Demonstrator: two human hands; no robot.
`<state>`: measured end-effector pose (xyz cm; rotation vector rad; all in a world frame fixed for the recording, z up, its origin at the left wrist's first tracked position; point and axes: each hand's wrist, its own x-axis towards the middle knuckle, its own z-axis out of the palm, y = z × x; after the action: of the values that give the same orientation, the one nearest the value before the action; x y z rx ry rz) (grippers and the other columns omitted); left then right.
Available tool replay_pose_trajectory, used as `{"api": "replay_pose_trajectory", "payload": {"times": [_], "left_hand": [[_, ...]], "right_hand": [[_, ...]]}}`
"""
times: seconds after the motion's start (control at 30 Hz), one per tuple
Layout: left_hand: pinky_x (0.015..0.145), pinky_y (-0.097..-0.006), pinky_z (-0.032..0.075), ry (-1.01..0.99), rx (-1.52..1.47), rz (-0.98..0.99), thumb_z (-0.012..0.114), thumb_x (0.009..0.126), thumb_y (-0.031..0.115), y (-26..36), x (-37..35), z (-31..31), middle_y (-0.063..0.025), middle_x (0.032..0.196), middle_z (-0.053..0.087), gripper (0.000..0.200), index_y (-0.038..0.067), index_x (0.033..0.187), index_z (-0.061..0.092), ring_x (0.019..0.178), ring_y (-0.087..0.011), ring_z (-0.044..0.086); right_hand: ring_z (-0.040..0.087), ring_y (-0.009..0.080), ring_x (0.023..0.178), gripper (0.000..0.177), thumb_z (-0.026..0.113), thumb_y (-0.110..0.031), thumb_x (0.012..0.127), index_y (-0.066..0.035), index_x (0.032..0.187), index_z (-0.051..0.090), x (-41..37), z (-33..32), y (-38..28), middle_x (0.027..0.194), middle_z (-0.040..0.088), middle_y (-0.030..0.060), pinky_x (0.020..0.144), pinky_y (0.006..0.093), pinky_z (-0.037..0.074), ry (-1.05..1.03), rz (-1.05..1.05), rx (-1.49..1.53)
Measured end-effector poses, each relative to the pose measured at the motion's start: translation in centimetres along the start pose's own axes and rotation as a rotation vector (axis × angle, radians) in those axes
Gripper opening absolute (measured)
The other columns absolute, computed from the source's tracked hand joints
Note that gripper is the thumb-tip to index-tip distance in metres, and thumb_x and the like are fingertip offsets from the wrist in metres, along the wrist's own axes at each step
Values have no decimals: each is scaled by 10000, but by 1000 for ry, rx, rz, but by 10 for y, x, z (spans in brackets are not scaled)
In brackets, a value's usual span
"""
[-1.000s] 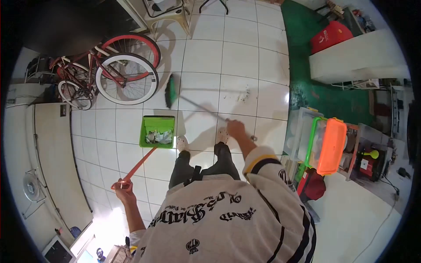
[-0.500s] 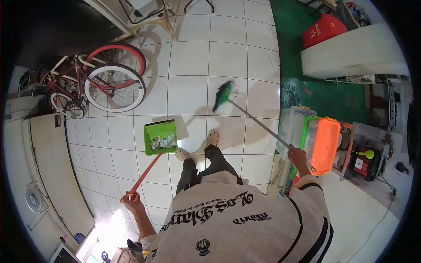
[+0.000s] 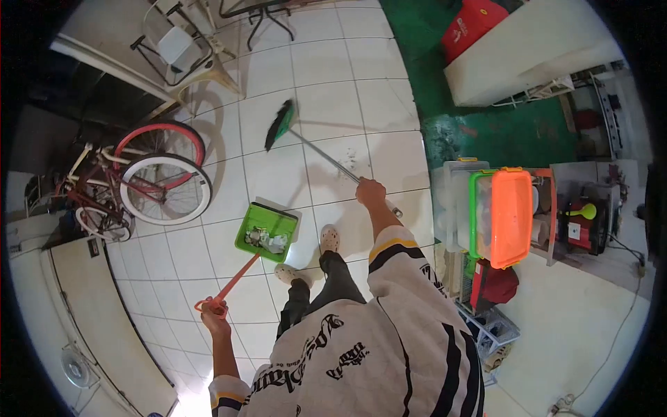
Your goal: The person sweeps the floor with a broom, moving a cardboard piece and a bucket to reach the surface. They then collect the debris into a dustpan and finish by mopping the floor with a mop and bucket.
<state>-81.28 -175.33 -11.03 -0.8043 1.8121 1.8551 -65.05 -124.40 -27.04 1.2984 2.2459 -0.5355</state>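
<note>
My left hand (image 3: 214, 314) is closed round the orange handle of a green dustpan (image 3: 281, 221), which lies on the tiles in front of my feet. Crumpled whitish litter (image 3: 267, 240) sits inside the pan. My right hand (image 3: 370, 192) grips the grey pole of a broom (image 3: 281, 125), the pole's end sticking out past my fist. The broom's green and black head is farther out, beyond the dustpan and a little to its right. Scattered bits of dirt (image 3: 349, 161) show on the tiles to the right of the pole.
Bicycles (image 3: 163, 187) stand at the left, and chairs (image 3: 184, 52) at the upper left. On the right are stacked plastic bins, one with an orange lid (image 3: 512, 217), below a green floor strip (image 3: 500, 135). A red container (image 3: 472, 28) is at the top right.
My right hand and the broom have swung left, its head moving away from the dirt and farther out. My left hand still holds the dustpan. The whole view has turned slightly.
</note>
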Motion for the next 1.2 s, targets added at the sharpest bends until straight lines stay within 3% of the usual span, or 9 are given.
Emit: {"api": "replay_pose_trajectory", "payload": {"times": [0.27, 0.33, 0.4, 0.47, 0.63, 0.73, 0.93, 1.1, 1.2], "left_hand": [[405, -239, 397, -113, 224, 43, 506, 822, 224, -14, 33, 67, -52, 640, 491, 180, 69, 901, 461, 497, -156, 511], [370, -228, 370, -154, 255, 29, 535, 829, 208, -7, 28, 91, -44, 595, 462, 159, 91, 867, 434, 467, -149, 495], [340, -247, 361, -220, 284, 23, 528, 837, 211, -20, 57, 92, -74, 633, 498, 171, 59, 873, 460, 468, -166, 520], [359, -259, 384, -256, 315, 43, 530, 835, 233, -20, 56, 116, -95, 664, 526, 225, 23, 897, 477, 494, -182, 550], [385, -267, 407, -313, 425, 77, 528, 822, 246, -20, 57, 162, -95, 646, 530, 239, 14, 867, 494, 487, -186, 556], [378, -263, 407, -387, 536, 64, 487, 836, 215, -21, 73, 184, -96, 666, 541, 196, 28, 894, 504, 483, -183, 553], [365, -297, 410, -361, 657, 138, 493, 782, 216, -15, 73, 227, -104, 560, 530, 228, -10, 761, 517, 446, -198, 561], [371, -298, 441, -424, 770, 191, 464, 784, 215, -13, 84, 237, -133, 623, 565, 251, -29, 762, 521, 458, -194, 572], [373, -299, 449, -420, 803, 171, 452, 789, 209, -16, 101, 235, -144, 642, 573, 252, -34, 793, 518, 461, -203, 576]], "right_hand": [[604, 349, 948, 253, 462, -195, 819, -40, 958, 605, -86, 55, 102, 1081, 593, 193, 782, 431, 501, -39, 395, 313], [591, 379, 949, 260, 440, -178, 827, -9, 961, 585, -113, 141, 149, 1095, 575, 212, 804, 450, 485, -159, 153, 205], [594, 387, 905, 260, 428, -174, 835, 13, 937, 577, -192, 133, 146, 1058, 579, 231, 781, 455, 488, -219, 61, 151], [593, 373, 895, 278, 407, -187, 853, -3, 948, 593, -249, 145, 139, 1061, 575, 245, 747, 448, 496, -178, 395, 390], [624, 295, 588, 311, 394, -243, 901, -48, 1055, 581, -336, 130, 152, 828, 638, 216, 522, 380, 504, -77, 420, 691], [584, 391, 926, 357, 390, -273, 900, -42, 1106, 567, -345, 104, 162, 939, 626, 216, 814, 442, 464, -39, 417, 655], [454, 124, 346, 356, 364, -265, 941, -82, 1194, 534, -312, 39, 165, 569, 531, 89, 298, 277, 374, 1, 496, 980], [334, 95, 329, 292, 325, -288, 956, -97, 778, 453, -280, 86, 140, 459, 344, 3, 279, 267, 274, 19, 551, 1166], [366, 158, 317, 286, 319, -261, 937, -70, 765, 445, -286, 124, 96, 467, 404, 45, 280, 303, 321, -129, 649, 1269]]}}
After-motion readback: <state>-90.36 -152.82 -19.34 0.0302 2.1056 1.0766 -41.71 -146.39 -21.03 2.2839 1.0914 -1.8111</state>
